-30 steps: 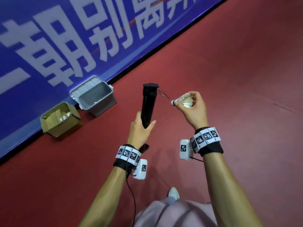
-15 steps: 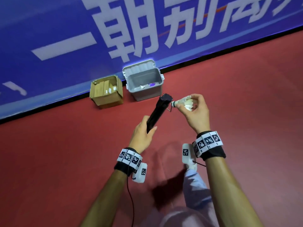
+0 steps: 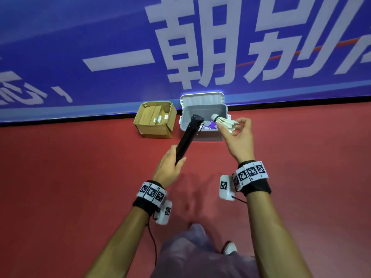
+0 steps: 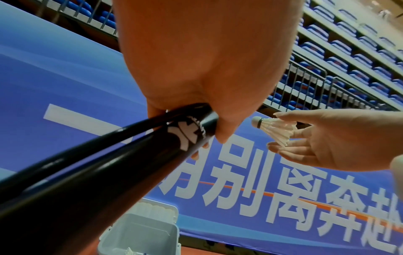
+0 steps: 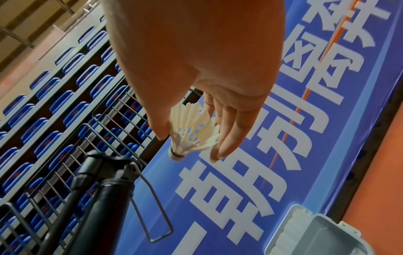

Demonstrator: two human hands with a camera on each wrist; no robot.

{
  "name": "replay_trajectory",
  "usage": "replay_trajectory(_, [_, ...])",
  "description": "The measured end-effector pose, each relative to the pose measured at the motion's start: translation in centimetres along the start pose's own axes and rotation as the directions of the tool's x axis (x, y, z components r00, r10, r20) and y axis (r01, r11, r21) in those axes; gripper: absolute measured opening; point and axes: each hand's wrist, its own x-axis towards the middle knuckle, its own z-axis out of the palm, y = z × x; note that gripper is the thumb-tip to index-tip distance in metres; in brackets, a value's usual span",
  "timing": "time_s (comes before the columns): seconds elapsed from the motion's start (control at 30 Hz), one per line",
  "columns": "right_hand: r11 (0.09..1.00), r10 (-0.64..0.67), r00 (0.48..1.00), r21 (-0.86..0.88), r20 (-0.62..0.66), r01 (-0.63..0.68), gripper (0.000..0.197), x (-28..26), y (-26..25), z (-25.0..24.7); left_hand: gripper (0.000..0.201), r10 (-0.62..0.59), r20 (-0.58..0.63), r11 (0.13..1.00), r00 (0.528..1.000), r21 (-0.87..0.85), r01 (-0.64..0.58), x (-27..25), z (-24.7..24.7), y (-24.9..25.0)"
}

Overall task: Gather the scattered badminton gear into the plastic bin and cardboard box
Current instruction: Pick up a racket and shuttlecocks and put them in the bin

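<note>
Pinching a white shuttlecock [image 3: 224, 122] by its feathers, the right hand [image 3: 239, 138] keeps a loose grip, thumb and forefinger on it, other fingers spread. It has travelled from mid-floor to just above the grey plastic bin [image 3: 202, 117], so a drop looks close. The left hand [image 3: 170, 169], at seven o'clock from the bin, grips a black tube [image 3: 188, 137] whose far end pokes over the bin's rim. Purple items already lie inside. The cardboard box [image 3: 155, 120] sits at nine o'clock, touching or just beside the bin, both against the blue banner [image 3: 100, 47] on the red floor [image 3: 60, 187].
</note>
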Motion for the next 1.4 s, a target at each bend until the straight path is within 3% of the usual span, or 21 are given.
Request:
replay_trajectory(0.27, [0.999, 0.027, 0.996, -0.022, 0.085, -0.026, 0.058, 13.8, 1.0, 5.0, 0.026, -0.154, -0.031, 0.987, 0.988, -0.042, 0.152, 14.7, 1.2, -2.6])
replay_trajectory(0.5, [0.993, 0.071, 0.997, -0.095, 0.039, -0.067, 0.060, 31.3, 0.6, 8.8, 0.028, -0.159, 0.087, 0.986, 0.983, -0.039, 0.163, 34.0, 2.1, -5.1])
replay_trajectory(0.6, [0.988, 0.098, 0.995, -0.118, -0.010, -0.099, 0.058, 37.2, 0.3, 9.5, 0.033, -0.109, 0.142, 0.994, 0.984, -0.009, 0.111, 41.3, 1.6, -5.5])
replay_trajectory(0.73, [0.976, 0.140, 0.990, -0.168, -0.009, -0.139, 0.054, 43.4, 1.5, 10.3, 0.039, -0.052, 0.157, 0.999, 0.986, 0.023, 0.049, 48.6, 1.7, -6.2])
replay_trajectory(0.93, [0.955, 0.222, 0.973, -0.215, 0.056, -0.205, 0.053, 53.9, 5.0, 13.0, 0.033, -0.104, 0.205, 0.995, 0.973, 0.026, 0.101, 58.7, 3.9, -7.8])
replay_trajectory(1.03, [0.933, 0.294, 0.951, -0.246, 0.096, -0.263, 0.056, 60.3, 7.6, 15.5, 0.043, -0.092, 0.269, 0.996, 0.959, 0.044, 0.083, 64.2, 4.8, -9.2])
replay_trajectory(1.13, [0.910, 0.350, 0.925, -0.285, 0.146, -0.300, 0.053, 66.7, 10.3, 17.9, 0.053, -0.194, 0.294, 0.978, 0.936, 0.131, 0.162, 69.8, 5.6, -10.9])
replay_trajectory(1.23, [0.874, 0.429, 0.893, -0.315, 0.137, -0.371, 0.053, 72.6, 12.8, 20.1, 0.041, -0.252, 0.328, 0.952, 0.910, 0.252, 0.173, 76.7, 6.4, -12.4])
replay_trajectory(1.4, [0.759, 0.626, 0.757, -0.369, 0.186, -0.537, 0.029, 77.5, 18.5, 24.1, 0.042, -0.325, 0.406, 0.895, 0.854, 0.424, 0.139, 84.8, 9.5, -15.9])
